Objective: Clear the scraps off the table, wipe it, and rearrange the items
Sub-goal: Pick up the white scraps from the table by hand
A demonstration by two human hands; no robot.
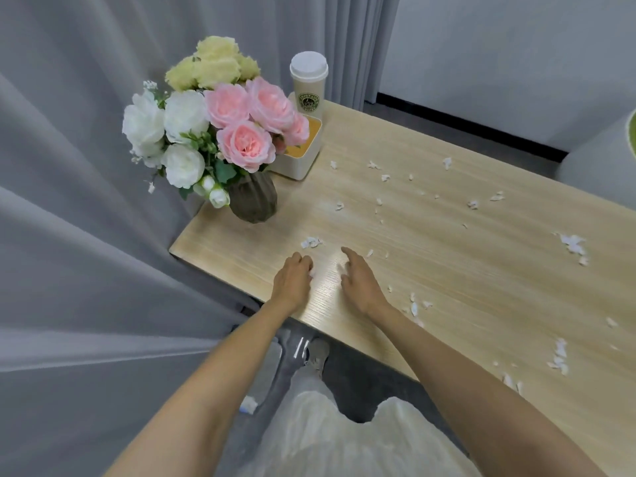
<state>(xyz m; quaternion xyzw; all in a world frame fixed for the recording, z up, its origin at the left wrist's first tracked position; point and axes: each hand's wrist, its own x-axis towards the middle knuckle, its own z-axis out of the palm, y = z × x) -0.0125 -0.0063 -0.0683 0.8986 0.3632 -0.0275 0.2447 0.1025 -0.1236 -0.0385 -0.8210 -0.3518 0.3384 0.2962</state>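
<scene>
Left hand (292,280): palm down on the table (464,270) near its front edge, fingers curled under. A white bit shows at the fingertips, but I cannot tell whether it is gripped. Right hand (359,282): just beside the left, palm down, fingers loosely spread and slightly bent, holding nothing. A small white bit lies on the board between thumb and forefinger.

Scraps (311,242): torn white paper, small and ragged. One clump sits at 12 o'clock, just beyond the hands. The remainder is strewn from 1 to 4 o'clock across the tabletop, with denser patches at 3 o'clock and at 4 o'clock by the front edge.

Surroundings: at 11 o'clock from the hands stands a vase (254,197), ribbed, bulbous and dark grey-brown. It carries flowers (237,139) in pink, white and pale yellow. Behind it, towards 12 o'clock, is a cream box (299,163) with rounded corners and an orange top panel, partly hidden by the blooms. A paper cup (308,87) with a white domed lid and a round green emblem stands at the box's far end; whether on it or just behind it I cannot tell. These items crowd the far-left corner.

Table surface: pale wood-grain laminate, matt, with a glossy patch between the hands and a rounded corner. A grey pleated curtain (69,201) hangs close along its left side, from 7 to 12 o'clock.
</scene>
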